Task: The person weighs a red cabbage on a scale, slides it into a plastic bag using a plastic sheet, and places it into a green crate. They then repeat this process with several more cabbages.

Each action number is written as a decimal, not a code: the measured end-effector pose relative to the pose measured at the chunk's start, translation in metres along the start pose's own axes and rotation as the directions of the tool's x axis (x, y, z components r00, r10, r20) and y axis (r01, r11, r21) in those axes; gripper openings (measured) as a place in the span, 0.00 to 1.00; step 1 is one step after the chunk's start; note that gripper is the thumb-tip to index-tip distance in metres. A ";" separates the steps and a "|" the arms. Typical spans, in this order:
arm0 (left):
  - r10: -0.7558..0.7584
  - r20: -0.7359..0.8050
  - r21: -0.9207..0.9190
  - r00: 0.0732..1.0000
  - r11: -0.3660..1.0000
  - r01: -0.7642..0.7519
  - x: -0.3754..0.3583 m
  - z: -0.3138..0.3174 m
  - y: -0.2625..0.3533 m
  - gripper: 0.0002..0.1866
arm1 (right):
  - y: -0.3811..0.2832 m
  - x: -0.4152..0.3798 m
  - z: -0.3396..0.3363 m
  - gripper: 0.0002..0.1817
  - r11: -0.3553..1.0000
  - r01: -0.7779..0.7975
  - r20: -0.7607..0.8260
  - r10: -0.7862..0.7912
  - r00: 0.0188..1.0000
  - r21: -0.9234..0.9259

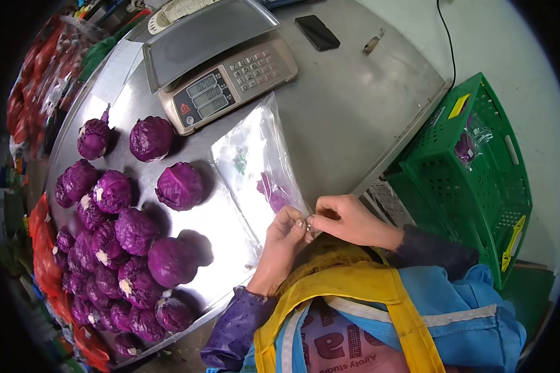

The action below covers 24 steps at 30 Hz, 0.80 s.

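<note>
A clear plastic bag stretches over the near part of the metal table, with a purple patch showing toward its lower end. My left hand pinches the bag's near end between thumb and fingers. Right against it, my right hand has thumb and forefinger closed on the same bunched end. The fingertips of both hands meet at the table's near side. Left of the bag, a red cabbage stands apart from a large pile of red cabbages.
A scale with keypad and display stands at the back of the metal table. Behind it lie a black phone and a small object. To the right, a green crate holds a bagged purple item. Red netting hangs at the left edge.
</note>
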<state>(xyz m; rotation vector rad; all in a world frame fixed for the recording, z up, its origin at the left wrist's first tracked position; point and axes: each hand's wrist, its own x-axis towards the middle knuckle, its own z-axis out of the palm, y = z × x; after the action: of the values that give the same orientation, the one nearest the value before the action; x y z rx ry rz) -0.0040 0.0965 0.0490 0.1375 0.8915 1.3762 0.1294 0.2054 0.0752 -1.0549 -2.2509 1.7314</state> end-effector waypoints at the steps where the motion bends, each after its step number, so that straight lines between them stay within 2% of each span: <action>1: -0.003 0.011 0.028 1.000 1.000 0.003 -0.001 0.000 0.000 0.02 | -0.001 0.000 0.000 0.14 1.000 0.000 0.004 0.000 1.000 0.001; 3: -0.006 0.014 0.054 1.000 0.999 0.005 -0.002 0.000 -0.002 0.02 | -0.004 0.001 -0.002 0.12 0.972 -0.161 0.114 0.142 0.983 0.171; 7: 0.000 0.006 0.021 1.000 1.000 0.000 -0.004 0.000 -0.005 0.02 | 0.001 0.000 0.000 0.10 0.938 -0.229 0.169 0.190 0.967 0.259; 9: -0.005 -0.001 0.006 1.000 1.000 0.005 -0.006 0.001 -0.005 0.03 | 0.003 -0.002 0.002 0.08 0.873 -0.251 0.172 0.196 0.965 0.418; 10: 0.029 0.012 0.012 1.000 1.000 -0.029 -0.007 0.001 -0.006 0.03 | 0.004 -0.004 0.003 0.08 0.874 -0.251 0.173 0.195 0.966 0.417; 12: 0.063 0.026 0.019 0.998 0.998 -0.063 -0.008 0.002 -0.009 0.04 | 0.005 -0.007 0.004 0.07 0.695 -0.384 0.214 0.323 0.922 0.608; 13: 0.070 0.035 0.004 0.997 0.998 -0.070 -0.008 0.001 -0.011 0.04 | 0.004 -0.008 0.006 0.07 0.696 -0.383 0.214 0.321 0.922 0.607; 15: 0.081 0.048 -0.008 0.996 0.997 -0.080 -0.008 0.003 -0.013 0.05 | -0.002 -0.012 0.007 0.05 0.477 -0.492 0.281 0.447 0.849 0.728; 16: 0.103 0.061 -0.052 0.993 0.994 -0.100 -0.009 0.004 -0.013 0.05 | -0.005 -0.014 0.008 0.05 0.480 -0.488 0.278 0.444 0.852 0.729; 18: 0.132 0.075 -0.096 0.988 0.988 -0.125 -0.010 0.009 -0.009 0.05 | -0.011 -0.016 0.010 0.05 0.520 -0.313 0.135 0.351 0.926 0.795; 22: 0.162 0.077 -0.147 0.984 0.978 -0.149 -0.012 0.016 0.004 0.07 | -0.018 -0.014 0.012 0.05 0.486 -0.198 0.069 0.270 0.960 0.852; 24: 0.180 0.081 -0.169 0.980 0.972 -0.164 -0.014 0.016 0.007 0.07 | -0.019 -0.013 0.012 0.05 0.616 -0.102 -0.009 0.173 0.985 0.781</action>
<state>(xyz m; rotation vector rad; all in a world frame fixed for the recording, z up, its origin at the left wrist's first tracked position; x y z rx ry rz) 0.0012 0.0928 0.0703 0.1582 0.6969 1.5843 0.1246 0.1861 0.0924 -1.0369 -1.1011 2.3140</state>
